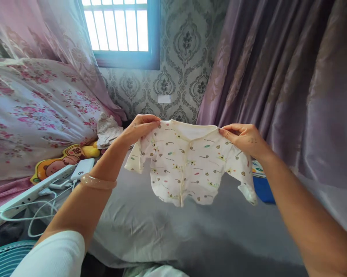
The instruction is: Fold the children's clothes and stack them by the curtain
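A small cream baby shirt (187,165) with a scattered print hangs spread out in the air, its button front facing me. My left hand (140,129) pinches it at the left shoulder, thumb and fingers pressed together on the cloth. At the opposite shoulder my right hand (244,138) grips it the same way. The neckline is stretched between the two hands, and both sleeves dangle at the sides. Below and behind the shirt lies a grey bed sheet (144,234).
On the left are a white power strip (20,202) with cables, a white charger (83,168), a cartoon cushion (53,165) and crumpled cloth (108,130). A blue item (264,188) lies behind my right forearm. Purple curtains (277,77) hang at right; a teal fan grille (10,257) sits at lower left.
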